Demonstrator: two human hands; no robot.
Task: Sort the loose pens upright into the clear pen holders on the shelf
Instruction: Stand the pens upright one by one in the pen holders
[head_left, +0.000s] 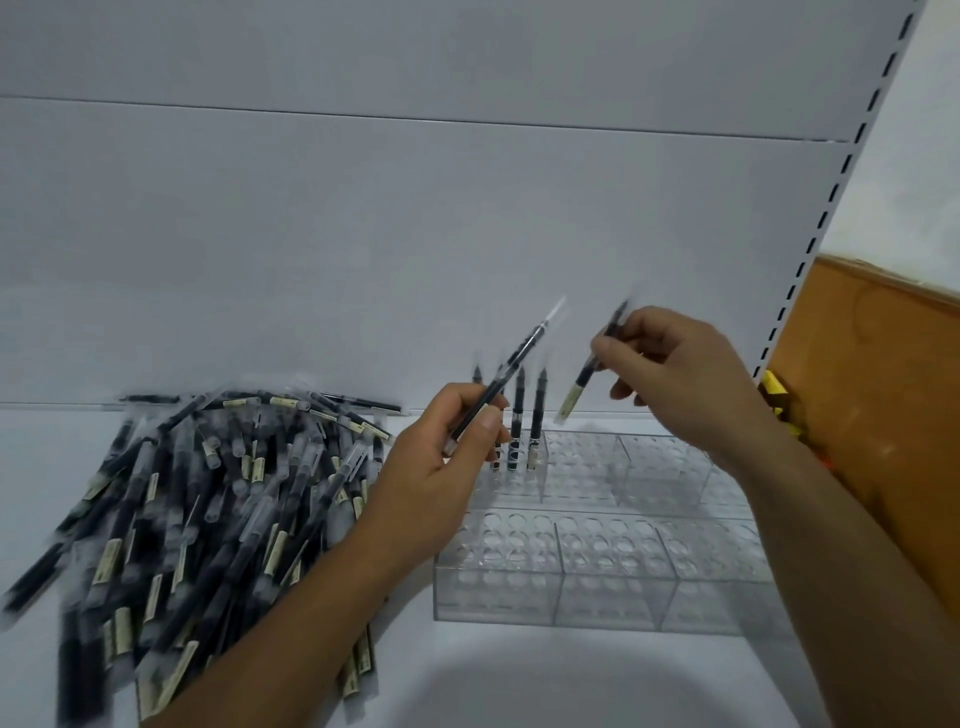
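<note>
A pen (514, 364) is pinched between thumb and fingers of the left hand (441, 473), a second pen (585, 374) in the right hand's (675, 374) fingertips, both held slanted over the rear holder (665, 467), where upright pens (518, 410) are lodged. A pile (208, 493) is spread to the left.

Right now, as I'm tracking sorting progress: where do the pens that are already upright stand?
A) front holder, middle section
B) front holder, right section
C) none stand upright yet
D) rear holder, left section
D: the upright pens stand in the left end section of the rear clear pen holder, while the front holder has none.
</note>
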